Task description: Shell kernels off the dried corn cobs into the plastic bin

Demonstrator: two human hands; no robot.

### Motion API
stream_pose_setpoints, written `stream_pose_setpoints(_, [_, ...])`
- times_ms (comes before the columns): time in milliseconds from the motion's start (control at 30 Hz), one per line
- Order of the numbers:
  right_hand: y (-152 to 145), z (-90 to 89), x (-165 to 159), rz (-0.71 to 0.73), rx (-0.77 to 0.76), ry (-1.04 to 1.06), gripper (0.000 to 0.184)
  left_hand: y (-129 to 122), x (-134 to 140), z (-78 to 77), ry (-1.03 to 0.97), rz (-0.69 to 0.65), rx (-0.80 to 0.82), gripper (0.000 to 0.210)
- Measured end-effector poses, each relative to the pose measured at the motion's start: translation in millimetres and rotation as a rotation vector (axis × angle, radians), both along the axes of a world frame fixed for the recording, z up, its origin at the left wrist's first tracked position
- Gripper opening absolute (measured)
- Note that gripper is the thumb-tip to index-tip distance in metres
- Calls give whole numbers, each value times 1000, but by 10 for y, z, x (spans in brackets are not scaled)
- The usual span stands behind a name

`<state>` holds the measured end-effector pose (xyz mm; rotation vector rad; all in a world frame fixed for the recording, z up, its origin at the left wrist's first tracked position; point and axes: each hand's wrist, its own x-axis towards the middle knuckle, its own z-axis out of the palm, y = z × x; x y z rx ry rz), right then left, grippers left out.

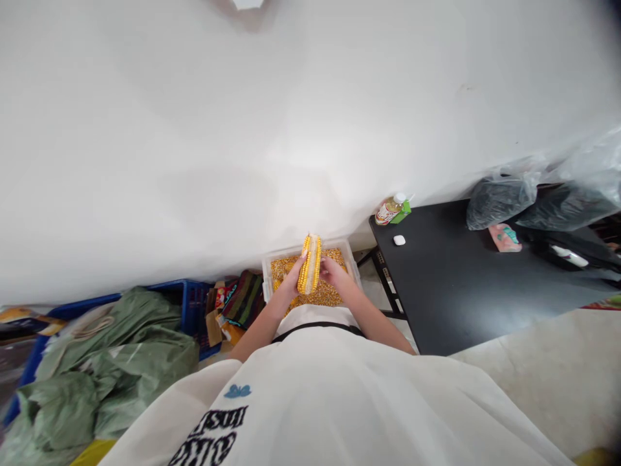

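Note:
An ear of corn [309, 265] stands nearly upright in front of me, with yellow kernels and a pale strip without kernels down the side facing me. My left hand [294, 279] is closed around its left side. Against the right edge of the ear is my right hand [332, 269], its fingers curled in; whether anything is inside them is hidden. Below both hands sits a clear plastic bin [354, 259] holding loose corn kernels [326, 296] and some ears at its left.
On the right is a black table [436, 278] with a bottle [391, 209], a green carton [403, 211], a small white case [398, 240], a tissue pack [504, 238] and plastic bags [502, 199]. A blue crate [190, 307] with green sheeting [126, 356] stands left. A white wall [218, 129] rises ahead.

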<state>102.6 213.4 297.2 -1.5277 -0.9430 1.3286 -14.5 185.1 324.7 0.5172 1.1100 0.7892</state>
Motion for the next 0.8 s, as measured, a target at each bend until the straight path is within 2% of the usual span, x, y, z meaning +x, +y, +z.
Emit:
stream_pose_setpoints(100, [0,33,1,66,-83,69,38,17,43,19,11,36,56,47])
stream_pose_setpoints(167, [-23,105,-26,67,-87,125,43,34,94,22,36,91,119,46])
stream_pose_setpoints(233, [-63,212,-74,52,-20,144,46,48,145,27,63,128,174,44])
stream_pose_setpoints(367, [-159,430,-191,89,126,116,41,58,207,59,139,209,284,42])
stream_pose_setpoints(467, [-204,517,-253,66,174,122,40,60,213,81,202,282,392,39])
stream_pose_setpoints(633, [-209,514,-306,8,235,52,36,51,187,74,357,323,543,32])
stream_pose_setpoints(800, [-200,462,-318,-29,214,-10,37,58,172,76,504,351,593,33])
